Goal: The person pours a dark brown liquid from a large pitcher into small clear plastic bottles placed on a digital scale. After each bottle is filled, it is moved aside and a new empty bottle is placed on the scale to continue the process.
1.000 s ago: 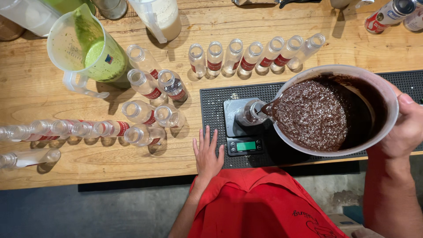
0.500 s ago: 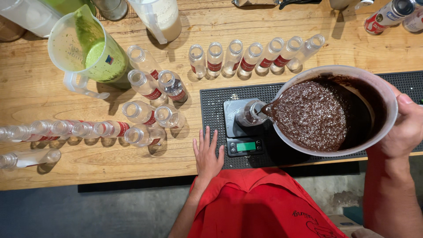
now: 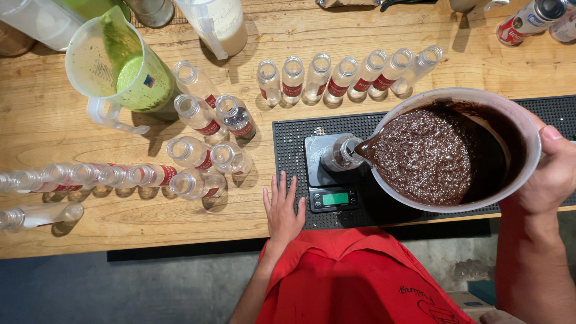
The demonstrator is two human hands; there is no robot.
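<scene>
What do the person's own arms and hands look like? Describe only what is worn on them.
Both arms are bare, with no sleeves showing. The left hand and right hand wear no gloves, and no rings, watch or bands can be seen. A red garment with dark markings covers the body below them.

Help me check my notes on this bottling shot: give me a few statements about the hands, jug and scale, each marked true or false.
1. The right hand holds the large pale plastic jug of dark brown mixture tilted, its spout at the small clear bottle. True.
2. That bottle stands on the small grey digital scale. True.
3. The left hand has a grip on a bottle. False: it lies flat and open on the wooden counter.
4. The clear pitcher of green liquid sits on the black ribbed bar mat. False: it stands on the wood, left of the mat.
</scene>
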